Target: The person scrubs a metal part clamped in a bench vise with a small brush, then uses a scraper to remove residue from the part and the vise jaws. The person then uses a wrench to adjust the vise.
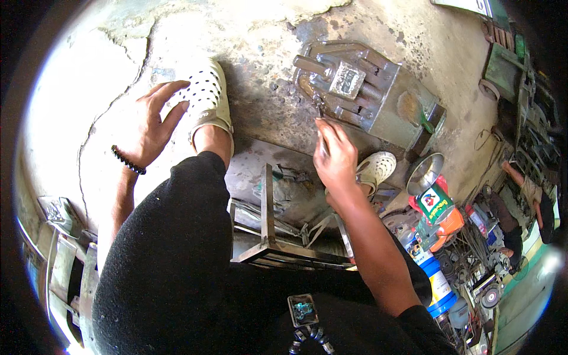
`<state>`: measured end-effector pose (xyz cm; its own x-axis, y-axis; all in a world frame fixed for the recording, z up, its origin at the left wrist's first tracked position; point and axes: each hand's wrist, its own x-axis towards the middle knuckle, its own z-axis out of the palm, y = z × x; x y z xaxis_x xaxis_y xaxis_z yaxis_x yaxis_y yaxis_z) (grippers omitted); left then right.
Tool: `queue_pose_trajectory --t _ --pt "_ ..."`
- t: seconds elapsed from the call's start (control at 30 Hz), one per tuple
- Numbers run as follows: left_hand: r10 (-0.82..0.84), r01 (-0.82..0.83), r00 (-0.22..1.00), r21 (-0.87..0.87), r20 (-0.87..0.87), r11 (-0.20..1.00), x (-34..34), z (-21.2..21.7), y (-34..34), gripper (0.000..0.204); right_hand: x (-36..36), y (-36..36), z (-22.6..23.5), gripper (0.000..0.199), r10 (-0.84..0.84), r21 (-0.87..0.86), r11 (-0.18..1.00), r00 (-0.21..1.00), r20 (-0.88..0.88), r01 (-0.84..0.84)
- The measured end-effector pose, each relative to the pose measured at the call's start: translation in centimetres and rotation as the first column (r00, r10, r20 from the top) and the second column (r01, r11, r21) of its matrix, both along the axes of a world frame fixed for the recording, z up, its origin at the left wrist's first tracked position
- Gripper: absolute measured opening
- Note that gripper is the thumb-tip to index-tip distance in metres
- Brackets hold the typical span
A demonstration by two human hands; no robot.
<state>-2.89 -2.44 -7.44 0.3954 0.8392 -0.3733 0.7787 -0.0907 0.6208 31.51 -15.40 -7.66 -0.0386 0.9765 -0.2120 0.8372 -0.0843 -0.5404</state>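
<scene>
My right hand [335, 155] grips a thin metal tool [320, 112] whose tip touches the near left edge of a heavy grey steel fixture [361, 89] lying on the concrete floor. My left hand [151, 124] is spread flat and empty on the cracked floor [94, 77], beside my white perforated clog [207, 97]. My other clog [376, 168] shows just right of the right hand. Black trousers cover my knees in the foreground.
A small welded angle-iron stool frame [269, 236] stands beneath me. At the right lie a metal funnel [423, 173], colourful cans [439, 213], a blue and white bucket [436, 284] and scrap parts. Metal pieces are stacked at the lower left [62, 260]. A person [532, 198] crouches far right.
</scene>
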Motion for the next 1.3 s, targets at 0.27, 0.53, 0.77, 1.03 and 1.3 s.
queue_pose_trajectory --t 0.27,0.53,0.77,1.03,1.3 --pt "-0.008 0.008 1.0 0.024 0.012 1.0 -0.7 -0.5 0.0 0.033 1.3 0.3 -0.7 0.043 -0.095 0.169 0.981 0.995 -0.003 0.094" --pt "-0.003 0.003 1.0 -0.038 0.012 0.999 -0.2 0.0 0.3 0.033 0.5 -0.6 -0.6 0.052 -0.113 0.063 0.991 0.993 -0.027 0.114" --pt "-0.003 0.003 1.0 -0.038 -0.002 0.999 0.0 -0.1 0.4 0.034 0.9 0.5 -0.3 0.056 -0.079 -0.008 0.997 0.997 0.02 0.079" --pt "0.015 -0.017 0.999 -0.047 -0.037 0.999 0.1 0.5 0.6 0.033 1.0 0.8 -0.1 0.046 -0.063 0.072 0.996 0.996 0.067 0.059" --pt "0.004 -0.006 0.999 -0.039 -0.037 0.999 0.0 0.2 0.4 0.034 1.4 -0.1 0.2 0.053 -0.093 0.019 0.995 0.995 -0.031 0.093"
